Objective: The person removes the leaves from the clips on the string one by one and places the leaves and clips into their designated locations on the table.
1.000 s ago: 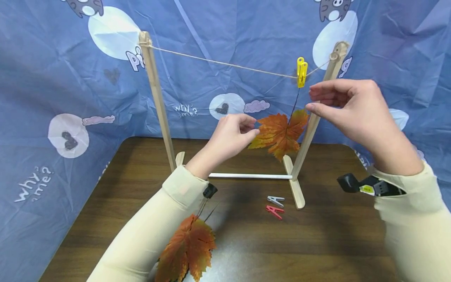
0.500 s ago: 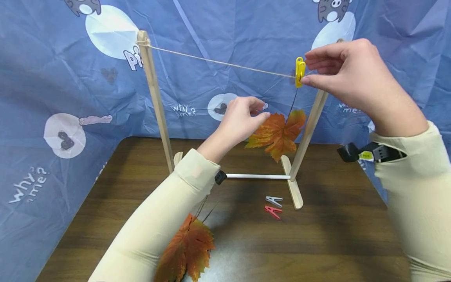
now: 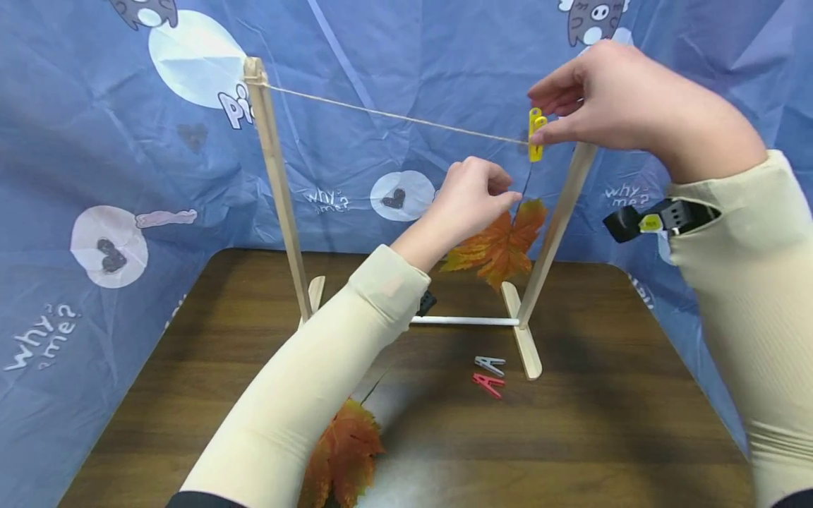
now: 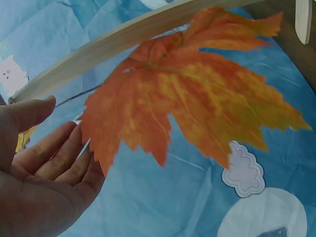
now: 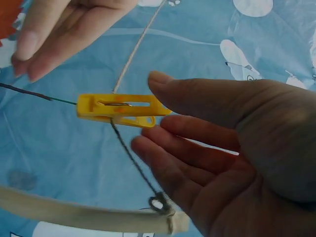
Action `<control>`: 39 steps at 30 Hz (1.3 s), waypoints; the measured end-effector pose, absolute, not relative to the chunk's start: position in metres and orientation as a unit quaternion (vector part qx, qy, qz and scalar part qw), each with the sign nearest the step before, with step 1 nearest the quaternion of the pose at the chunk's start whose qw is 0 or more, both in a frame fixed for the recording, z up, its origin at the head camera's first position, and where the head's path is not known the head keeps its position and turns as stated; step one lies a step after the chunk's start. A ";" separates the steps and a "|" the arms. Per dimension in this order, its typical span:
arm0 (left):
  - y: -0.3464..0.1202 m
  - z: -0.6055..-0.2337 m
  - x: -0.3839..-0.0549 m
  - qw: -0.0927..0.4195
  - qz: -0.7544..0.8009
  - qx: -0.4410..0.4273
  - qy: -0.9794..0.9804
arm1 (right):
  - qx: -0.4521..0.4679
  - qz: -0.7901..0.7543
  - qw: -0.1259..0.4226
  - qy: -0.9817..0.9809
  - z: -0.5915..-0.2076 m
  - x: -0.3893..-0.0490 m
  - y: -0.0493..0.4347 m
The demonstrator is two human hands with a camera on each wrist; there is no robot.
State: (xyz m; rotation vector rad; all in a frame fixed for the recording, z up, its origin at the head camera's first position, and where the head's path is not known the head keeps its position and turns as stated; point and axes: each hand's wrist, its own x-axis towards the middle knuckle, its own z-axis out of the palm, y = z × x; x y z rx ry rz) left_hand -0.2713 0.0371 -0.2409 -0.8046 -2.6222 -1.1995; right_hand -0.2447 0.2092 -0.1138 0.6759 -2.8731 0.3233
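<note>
A yellow clothespin [image 3: 535,134] sits on the string [image 3: 394,116] near its right end, gripping the dark stem of an orange maple leaf [image 3: 502,243] that hangs below. My right hand [image 3: 635,99] has its thumb and curled fingers around the handle end of the clothespin [image 5: 116,106]. Beside the stem is my left hand [image 3: 473,194]; in the left wrist view its thumb and fingers stand apart, with the leaf [image 4: 168,94] just beyond the fingertips. Thin dark stem [image 5: 34,92] runs from the clip toward the left hand in the right wrist view.
A wooden post [image 3: 276,183] holds the string at left, another post [image 3: 559,233] at right. On the table [image 3: 603,423] lie a grey clothespin [image 3: 490,364] and a red clothespin [image 3: 488,384]. Another maple leaf [image 3: 346,451] lies partly under the left forearm. Blue printed cloth [image 3: 356,42] hangs behind.
My right hand has risen and moved left, from beside the post to the yellow clothespin. My left hand has moved up and right, from the leaf's edge to its stem.
</note>
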 end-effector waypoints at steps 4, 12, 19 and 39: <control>0.046 -0.239 -0.276 0.064 -0.386 -0.272 -0.879 | 0.232 0.094 0.063 -0.966 -0.112 -0.251 0.205; 0.055 -0.242 -0.278 0.078 -0.382 -0.284 -0.876 | 0.230 0.065 0.064 -0.969 -0.111 -0.254 0.204; 0.054 -0.241 -0.276 0.102 -0.382 -0.289 -0.872 | 0.231 0.048 0.073 -0.969 -0.105 -0.251 0.205; 0.047 -0.247 -0.274 0.098 -0.357 -0.286 -0.884 | 0.241 0.045 0.174 -0.954 -0.102 -0.241 0.207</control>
